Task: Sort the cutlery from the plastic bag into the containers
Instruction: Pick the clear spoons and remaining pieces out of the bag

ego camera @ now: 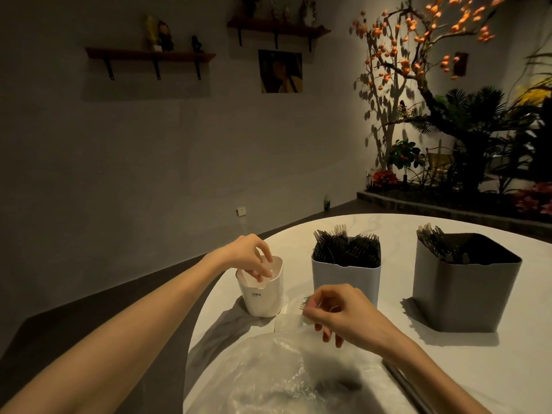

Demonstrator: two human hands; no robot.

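Crumpled clear plastic bag [286,380] is spread at the near table edge. Just beyond it, a clear fork [304,306] is pinched by the right hand [343,315]. A clear spoon [268,268] is pinched by the left hand [248,255] inside the white cup [263,297]. Black forks are held upright in the pale container [346,279]; other cutlery, type unclear, is seen in the grey container [463,291].

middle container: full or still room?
Looks full. The middle container is packed rim to rim with dark forks, tines up above the rim; no gap shows. Depth below the rim cannot be told.
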